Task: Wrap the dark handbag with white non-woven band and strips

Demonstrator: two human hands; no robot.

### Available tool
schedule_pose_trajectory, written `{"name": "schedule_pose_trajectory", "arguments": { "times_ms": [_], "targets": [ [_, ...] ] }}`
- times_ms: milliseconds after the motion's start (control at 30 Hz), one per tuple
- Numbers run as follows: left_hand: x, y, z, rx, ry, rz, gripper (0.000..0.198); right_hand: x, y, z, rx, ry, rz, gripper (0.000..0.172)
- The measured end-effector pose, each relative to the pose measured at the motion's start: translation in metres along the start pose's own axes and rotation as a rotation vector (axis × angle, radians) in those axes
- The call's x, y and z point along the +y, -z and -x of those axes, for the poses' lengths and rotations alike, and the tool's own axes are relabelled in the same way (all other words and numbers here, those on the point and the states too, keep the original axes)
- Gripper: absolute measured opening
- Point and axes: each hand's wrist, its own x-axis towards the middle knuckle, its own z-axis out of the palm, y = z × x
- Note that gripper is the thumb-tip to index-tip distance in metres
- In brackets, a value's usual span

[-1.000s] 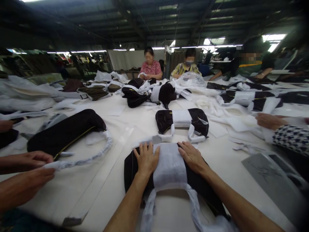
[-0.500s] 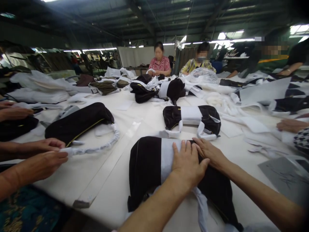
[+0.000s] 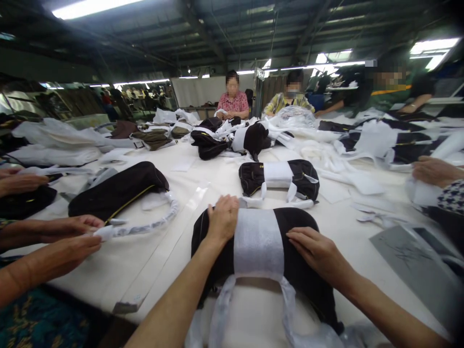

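A black handbag [image 3: 304, 220] lies right in front of me, its middle covered by a white wrapping band [image 3: 258, 241]. Its strap [image 3: 288, 304], wrapped in white, loops down toward me. My left hand [image 3: 224, 220] rests on the bag's upper left part, fingers stretched over the top edge beside the band. To the right of the band, my right hand [image 3: 319, 251] lies with extended fingers against the black fabric. Neither hand grips anything. A second black bag [image 3: 302, 176] with a similar white band sits just beyond.
At left, a co-worker's hands [image 3: 72, 241] hold the white-wrapped strap [image 3: 145, 226] of another black bag [image 3: 119, 188]. Scissors-like white scraps aside, a grey sheet [image 3: 406, 261] with dark marks lies at right. More bags and white wrapping [image 3: 297, 118] are heaped at the far side, where people sit.
My left hand has moved left from the white band to the bag's left part. My right hand has come down onto the right part. The band now lies flat and fully visible.
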Motion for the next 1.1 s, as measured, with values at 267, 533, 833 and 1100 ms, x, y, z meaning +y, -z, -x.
{"name": "schedule_pose_trajectory", "arguments": {
  "times_ms": [267, 533, 833, 1100],
  "targets": [
    [-0.086, -0.016, -0.032, -0.122, 0.133, -0.033, 0.047, 0.025, -0.013, 0.003, -0.17, -0.253, -0.216, 0.016],
    [-0.085, -0.021, -0.041, -0.191, 0.011, 0.023, 0.047, 0.035, -0.008, -0.001, -0.281, -0.286, -0.183, 0.014],
    [-0.086, -0.019, -0.044, -0.229, 0.055, 0.113, 0.053, 0.017, -0.015, 0.025, -0.236, -0.034, 0.032, 0.021],
    [-0.081, -0.014, -0.043, -0.257, 0.092, 0.213, 0.062, 0.005, 0.005, -0.007, -0.598, 0.081, 0.25, 0.016]
  ]
}}
